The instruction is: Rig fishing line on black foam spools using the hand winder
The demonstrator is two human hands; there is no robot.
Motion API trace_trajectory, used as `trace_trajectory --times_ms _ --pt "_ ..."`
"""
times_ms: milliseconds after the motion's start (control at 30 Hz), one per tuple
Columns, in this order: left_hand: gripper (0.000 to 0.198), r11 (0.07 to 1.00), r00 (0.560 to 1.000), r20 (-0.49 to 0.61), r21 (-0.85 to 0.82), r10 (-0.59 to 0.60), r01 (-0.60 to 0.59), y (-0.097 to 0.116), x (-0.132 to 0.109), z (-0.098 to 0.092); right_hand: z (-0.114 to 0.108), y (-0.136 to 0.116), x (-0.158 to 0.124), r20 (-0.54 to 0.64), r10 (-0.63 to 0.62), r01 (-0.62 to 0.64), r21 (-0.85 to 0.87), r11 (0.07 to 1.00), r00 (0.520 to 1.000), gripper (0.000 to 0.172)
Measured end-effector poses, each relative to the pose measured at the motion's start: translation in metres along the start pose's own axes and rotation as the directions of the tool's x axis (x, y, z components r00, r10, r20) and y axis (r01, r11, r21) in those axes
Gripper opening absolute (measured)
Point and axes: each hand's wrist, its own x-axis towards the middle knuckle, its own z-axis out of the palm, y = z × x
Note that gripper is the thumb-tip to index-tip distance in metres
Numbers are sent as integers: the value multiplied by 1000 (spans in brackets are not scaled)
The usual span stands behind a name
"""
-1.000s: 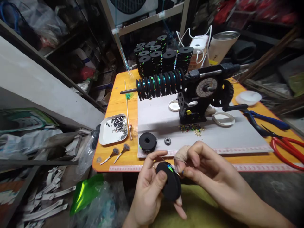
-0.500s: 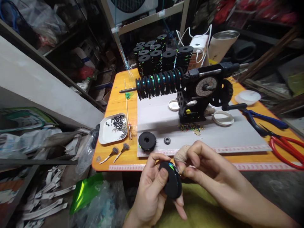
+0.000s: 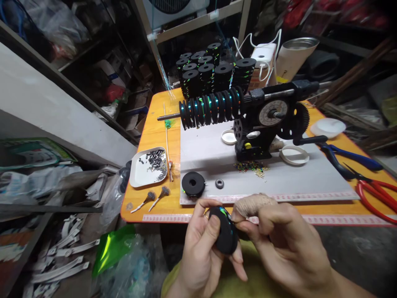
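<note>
My left hand [image 3: 201, 252] grips a black foam spool [image 3: 223, 232] wound with greenish line, held on edge just below the table's front edge. My right hand [image 3: 279, 244], its forefinger wrapped in tan tape, is closed in a pinch against the spool's upper rim; what it pinches is too fine to make out. Another black spool [image 3: 193, 183] and a small black ring [image 3: 219, 183] lie on the grey mat [image 3: 294, 178] beyond my hands.
A black hand-crank winder [image 3: 263, 124] carries a row of spools on its shaft [image 3: 211, 108]. Stacks of spools [image 3: 214, 72] stand behind. White tray of small parts [image 3: 148, 167] at left; blue pliers [image 3: 350, 159] and red scissors [image 3: 375, 194] at right on the orange table [image 3: 158, 132].
My right hand has curled tighter and dropped closer onto the spool's rim, fingers folding under. The left hand keeps the spool in nearly the same place.
</note>
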Motion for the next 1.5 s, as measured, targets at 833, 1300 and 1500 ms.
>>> trace_trajectory --times_ms 833,1300,1500 --pt "20 885 943 -166 422 290 -198 -9 -8 -13 -8 13 -4 160 108 -111 12 994 981 38" --pt "22 517 852 134 743 507 -425 12 -15 -41 -4 8 19 418 168 -186 4 983 893 17" --pt "24 657 847 11 626 531 -420 16 -12 -36 3 10 12 334 97 -131 81 988 938 22"
